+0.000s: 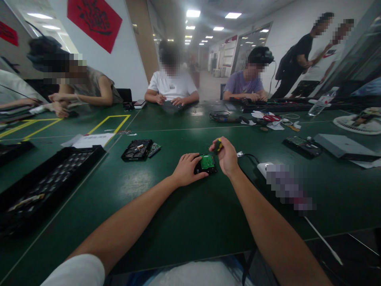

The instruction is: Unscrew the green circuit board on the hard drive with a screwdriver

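Observation:
A hard drive lies on the green table in front of me, its green circuit board facing up. My left hand grips it from the left, thumb along the near edge and fingers over the far side. In my right hand, raised just right of the drive, is a screwdriver with a yellow and dark handle. Its tip is too small to make out, so I cannot tell if it touches the drive. To the left lie a black drive casing and a loose circuit board beside it.
At left stands a long black tray near white paper. A phone with a cable lies right of my forearm. Further right are another drive, a grey box and a bottle. Several people sit or stand beyond.

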### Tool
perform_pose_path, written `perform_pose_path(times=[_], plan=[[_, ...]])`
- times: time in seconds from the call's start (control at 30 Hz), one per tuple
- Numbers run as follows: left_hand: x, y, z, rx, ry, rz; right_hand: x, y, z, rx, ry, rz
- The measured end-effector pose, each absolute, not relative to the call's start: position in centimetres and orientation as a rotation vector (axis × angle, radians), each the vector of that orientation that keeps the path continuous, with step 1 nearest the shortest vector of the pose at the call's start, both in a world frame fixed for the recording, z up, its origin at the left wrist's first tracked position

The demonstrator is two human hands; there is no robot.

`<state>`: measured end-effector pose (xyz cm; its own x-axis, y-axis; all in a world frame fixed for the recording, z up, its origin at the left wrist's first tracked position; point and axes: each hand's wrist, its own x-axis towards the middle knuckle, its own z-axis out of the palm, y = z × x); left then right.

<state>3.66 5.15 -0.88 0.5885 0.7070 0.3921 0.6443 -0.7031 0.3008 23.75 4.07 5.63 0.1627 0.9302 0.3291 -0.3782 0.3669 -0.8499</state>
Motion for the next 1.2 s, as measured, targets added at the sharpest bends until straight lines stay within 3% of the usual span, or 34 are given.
perform_pose_path(times=[1.2], plan=[[3.70,5.14,-0.89,2.694,1.140,0.762,23.88,4.18,5.13,-0.737,-1.071,0.982]])
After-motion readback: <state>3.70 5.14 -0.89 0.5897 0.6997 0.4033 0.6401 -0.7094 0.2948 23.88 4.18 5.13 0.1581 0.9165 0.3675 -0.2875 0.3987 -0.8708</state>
